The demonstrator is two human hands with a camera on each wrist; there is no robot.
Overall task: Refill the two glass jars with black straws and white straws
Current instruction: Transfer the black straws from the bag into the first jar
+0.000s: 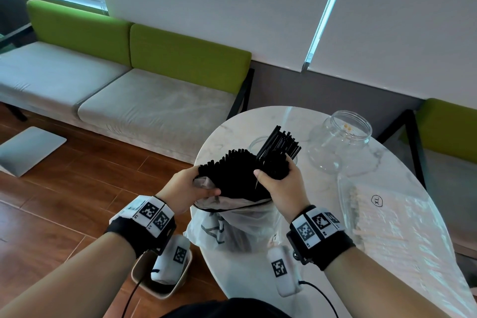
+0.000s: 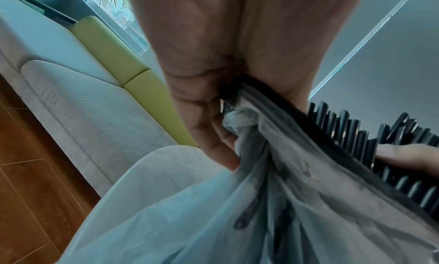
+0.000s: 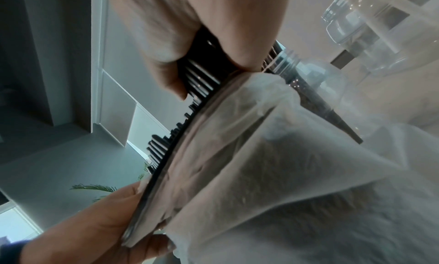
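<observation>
On the marble table (image 1: pixel 258 279), a translucent plastic bag (image 1: pixel 240 224) stands packed with black straws (image 1: pixel 232 175). The left hand (image 1: pixel 189 188) pinches the bag's rim; the right hand (image 1: pixel 280 183) grips a bunch of them. At 12 o'clock from the hands, a glass jar (image 1: pixel 258 143) holds black straws; at 2 o'clock a second jar (image 1: pixel 340 142) holds perhaps two pale straws. White straws (image 1: pixel 382 217) lie bagged at 3 o'clock. Only the left wrist view shows the curled fingers (image 2: pixel 213 136) behind the film
</observation>
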